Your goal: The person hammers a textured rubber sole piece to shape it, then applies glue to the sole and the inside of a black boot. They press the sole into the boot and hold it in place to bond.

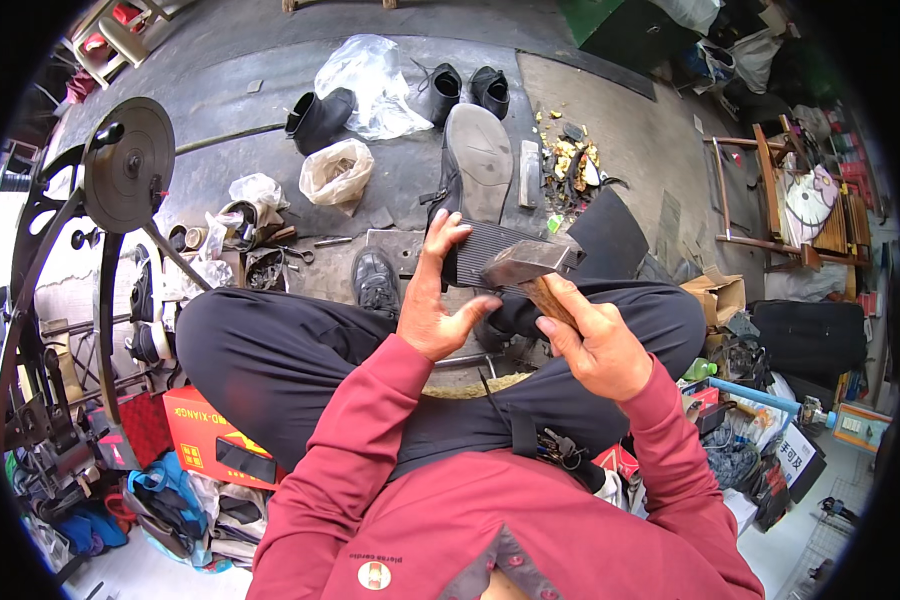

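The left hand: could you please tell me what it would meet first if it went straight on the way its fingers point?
Most likely the sole-up shoe, just beyond the fingers of the left hand; whether they touch it is unclear.

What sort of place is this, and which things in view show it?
Probably a shoe-repair stall: the right hand holds a hammer by an upturned shoe, more black shoes sit beyond, and a large dark wheel stands at the left.
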The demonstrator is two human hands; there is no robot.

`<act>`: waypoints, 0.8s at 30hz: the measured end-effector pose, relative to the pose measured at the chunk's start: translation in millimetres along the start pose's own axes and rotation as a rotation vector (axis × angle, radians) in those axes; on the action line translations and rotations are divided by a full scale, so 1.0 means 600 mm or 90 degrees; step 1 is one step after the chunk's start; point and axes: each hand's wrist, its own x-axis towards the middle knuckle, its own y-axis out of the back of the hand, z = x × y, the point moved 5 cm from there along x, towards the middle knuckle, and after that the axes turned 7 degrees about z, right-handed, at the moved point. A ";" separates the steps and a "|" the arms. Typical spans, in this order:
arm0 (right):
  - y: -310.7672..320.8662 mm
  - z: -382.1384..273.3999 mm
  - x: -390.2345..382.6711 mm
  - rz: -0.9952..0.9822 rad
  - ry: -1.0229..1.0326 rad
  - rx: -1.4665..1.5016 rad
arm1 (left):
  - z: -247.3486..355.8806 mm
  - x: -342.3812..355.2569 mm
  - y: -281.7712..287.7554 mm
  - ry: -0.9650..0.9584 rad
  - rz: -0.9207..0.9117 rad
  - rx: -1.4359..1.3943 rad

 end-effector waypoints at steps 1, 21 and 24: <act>0.004 -0.002 0.001 -0.005 0.009 -0.009 | 0.010 0.003 0.000 -0.033 0.010 0.039; 0.033 -0.013 0.078 -0.178 0.063 -0.133 | -0.015 0.058 -0.013 -0.043 0.202 0.176; 0.039 -0.013 0.091 -0.214 0.084 -0.127 | -0.013 0.059 -0.012 -0.024 0.188 0.165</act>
